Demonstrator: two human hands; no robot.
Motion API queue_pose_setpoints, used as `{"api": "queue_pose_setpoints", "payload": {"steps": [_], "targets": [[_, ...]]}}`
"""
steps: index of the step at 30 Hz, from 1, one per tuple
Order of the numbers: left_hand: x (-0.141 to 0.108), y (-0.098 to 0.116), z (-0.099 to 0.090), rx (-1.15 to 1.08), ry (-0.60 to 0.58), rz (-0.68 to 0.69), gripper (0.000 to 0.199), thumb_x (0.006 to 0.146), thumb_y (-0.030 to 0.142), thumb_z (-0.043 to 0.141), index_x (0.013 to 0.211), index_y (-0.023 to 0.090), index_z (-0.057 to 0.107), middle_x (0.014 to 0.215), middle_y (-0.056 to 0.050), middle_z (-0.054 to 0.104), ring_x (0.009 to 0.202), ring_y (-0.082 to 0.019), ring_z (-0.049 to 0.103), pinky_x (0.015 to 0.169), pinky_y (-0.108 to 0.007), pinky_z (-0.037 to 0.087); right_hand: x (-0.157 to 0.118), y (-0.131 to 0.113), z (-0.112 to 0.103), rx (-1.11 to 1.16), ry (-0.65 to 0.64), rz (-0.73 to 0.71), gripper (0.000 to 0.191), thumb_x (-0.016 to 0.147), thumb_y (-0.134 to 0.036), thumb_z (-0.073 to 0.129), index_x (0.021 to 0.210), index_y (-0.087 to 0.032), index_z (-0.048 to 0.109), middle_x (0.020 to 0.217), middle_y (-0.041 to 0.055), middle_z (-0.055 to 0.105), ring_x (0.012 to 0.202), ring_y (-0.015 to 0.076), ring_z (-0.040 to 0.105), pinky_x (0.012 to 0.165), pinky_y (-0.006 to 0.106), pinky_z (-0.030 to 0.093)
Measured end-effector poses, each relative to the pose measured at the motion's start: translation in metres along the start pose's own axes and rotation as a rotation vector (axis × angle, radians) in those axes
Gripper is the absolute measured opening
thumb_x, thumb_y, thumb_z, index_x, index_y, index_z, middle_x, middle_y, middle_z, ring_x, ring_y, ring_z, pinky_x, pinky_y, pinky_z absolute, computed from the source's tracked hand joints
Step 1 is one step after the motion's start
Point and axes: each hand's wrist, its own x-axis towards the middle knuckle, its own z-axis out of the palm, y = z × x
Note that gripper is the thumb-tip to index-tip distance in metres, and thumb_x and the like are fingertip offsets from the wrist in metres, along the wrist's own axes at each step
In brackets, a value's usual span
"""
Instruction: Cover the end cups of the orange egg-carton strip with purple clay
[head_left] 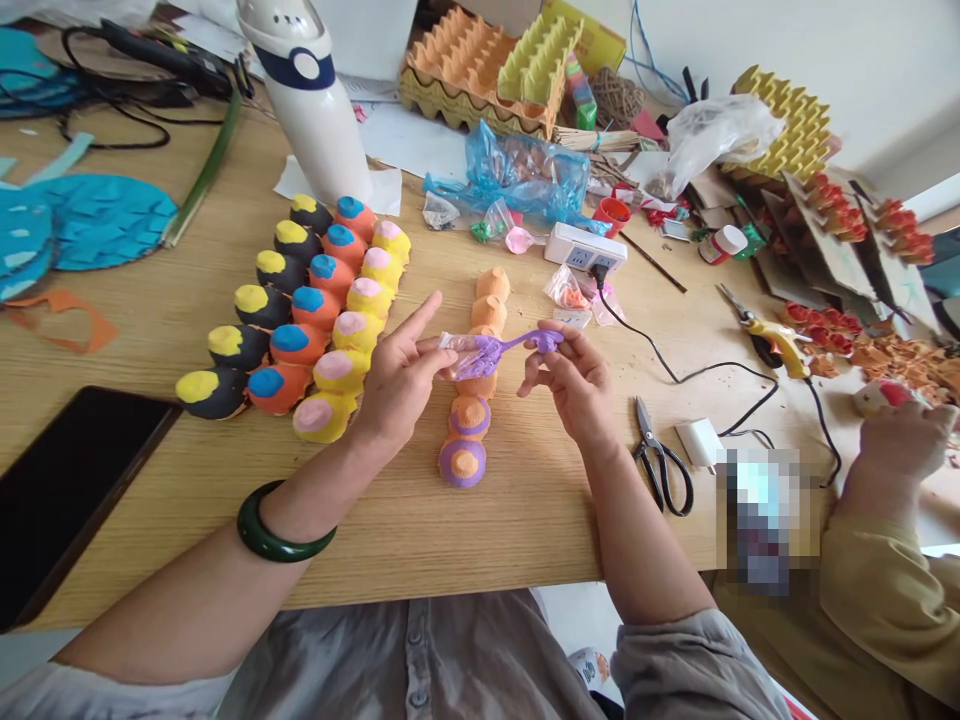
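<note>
My left hand [401, 375] pinches a small clear plastic bag [469, 358] of purple clay, its index finger pointing up and away. From the bag a strand of purple clay [517, 343] stretches across to my right hand [574, 380], whose fingers grip a soft lump at its end. Beneath both hands lies a strip of orange egg-carton cups [491, 315]. The two nearest cups [463, 463] carry purple around their orange tips. Left of it, three painted strips stand side by side: black with yellow [241, 348], orange with blue [289, 340], and yellow with pink [337, 370].
Black scissors [660, 465] and a white charger [699, 443] lie to the right. A power strip [585, 247] with a cable sits ahead, near a blue plastic bag [529, 170]. A white bottle [307, 100] stands behind the strips. A co-worker's hand [904, 440] is at far right.
</note>
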Motion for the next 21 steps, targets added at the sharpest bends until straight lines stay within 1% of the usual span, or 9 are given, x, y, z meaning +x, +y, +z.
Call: {"api": "queue_pose_setpoints", "payload": {"steps": [3,5,8,9,11,14,16,19,21], "targets": [[0.001,0.001,0.000,-0.007,0.012,-0.018,0.086,0.081,0.027,0.072,0.163,0.014,0.051,0.092,-0.005,0.086,0.082,-0.021,0.076,0.076,-0.034,0.057,0.000,0.002,-0.001,-0.059,-0.025,-0.015,0.050,0.083,-0.046,0.091,0.125,-0.028,0.070,0.110,0.0016,0.078,0.074,0.0123,0.072,0.064,0.031,0.070],[0.001,0.001,0.000,-0.020,0.039,-0.025,0.085,0.080,0.026,0.072,0.161,0.014,0.053,0.089,-0.004,0.085,0.080,-0.020,0.075,0.075,-0.034,0.057,0.001,0.004,-0.002,-0.098,-0.007,-0.017,0.047,0.087,-0.051,0.087,0.124,-0.027,0.070,0.105,0.0013,0.078,0.069,0.0111,0.071,0.064,0.031,0.069],[0.002,0.001,0.000,-0.034,0.060,-0.038,0.081,0.079,0.026,0.071,0.158,0.014,0.058,0.082,-0.002,0.083,0.078,-0.020,0.073,0.075,-0.034,0.056,0.001,0.004,-0.002,-0.114,0.039,-0.012,0.044,0.092,-0.060,0.080,0.119,-0.024,0.074,0.094,0.0004,0.078,0.060,0.0091,0.068,0.058,0.028,0.067],[0.001,0.001,0.001,-0.033,0.052,-0.040,0.080,0.079,0.026,0.072,0.156,0.015,0.059,0.079,-0.001,0.081,0.078,-0.020,0.072,0.075,-0.034,0.056,0.001,0.004,-0.001,-0.118,0.038,-0.005,0.045,0.092,-0.061,0.079,0.117,-0.024,0.076,0.094,0.0007,0.078,0.061,0.0095,0.068,0.058,0.027,0.067],[-0.001,0.001,0.002,-0.022,0.020,-0.038,0.077,0.079,0.027,0.073,0.155,0.016,0.062,0.076,0.000,0.080,0.077,-0.020,0.071,0.076,-0.035,0.056,-0.002,0.005,0.003,-0.131,-0.001,0.019,0.045,0.090,-0.061,0.081,0.117,-0.024,0.079,0.097,0.0022,0.079,0.069,0.0126,0.072,0.062,0.030,0.070],[-0.003,0.002,0.003,-0.003,-0.029,-0.019,0.080,0.080,0.028,0.074,0.157,0.013,0.060,0.083,-0.003,0.083,0.079,-0.019,0.070,0.079,-0.034,0.056,-0.006,0.007,0.011,-0.138,-0.091,0.051,0.046,0.088,-0.058,0.083,0.122,-0.026,0.081,0.106,0.0035,0.080,0.086,0.0175,0.076,0.071,0.037,0.075],[-0.004,0.003,0.003,0.004,-0.037,0.003,0.083,0.080,0.028,0.075,0.159,0.011,0.058,0.089,-0.006,0.085,0.080,-0.019,0.071,0.080,-0.034,0.057,-0.008,0.007,0.013,-0.143,-0.125,0.055,0.045,0.090,-0.055,0.082,0.125,-0.027,0.080,0.112,0.0039,0.081,0.090,0.0179,0.075,0.074,0.038,0.075],[-0.006,0.005,0.004,0.009,-0.063,0.017,0.082,0.082,0.029,0.076,0.160,0.010,0.058,0.094,-0.009,0.086,0.087,-0.023,0.075,0.088,-0.037,0.060,-0.009,0.005,0.014,-0.166,-0.105,0.036,0.046,0.088,-0.052,0.085,0.126,-0.027,0.078,0.118,0.0055,0.079,0.094,0.0187,0.074,0.071,0.033,0.074],[-0.009,0.006,0.005,0.014,-0.112,0.003,0.078,0.084,0.028,0.076,0.159,0.012,0.059,0.097,-0.010,0.086,0.095,-0.026,0.078,0.095,-0.040,0.061,-0.008,0.005,0.013,-0.186,-0.058,0.005,0.054,0.084,-0.052,0.089,0.130,-0.028,0.075,0.121,0.0057,0.077,0.091,0.0172,0.072,0.062,0.028,0.070]]}}
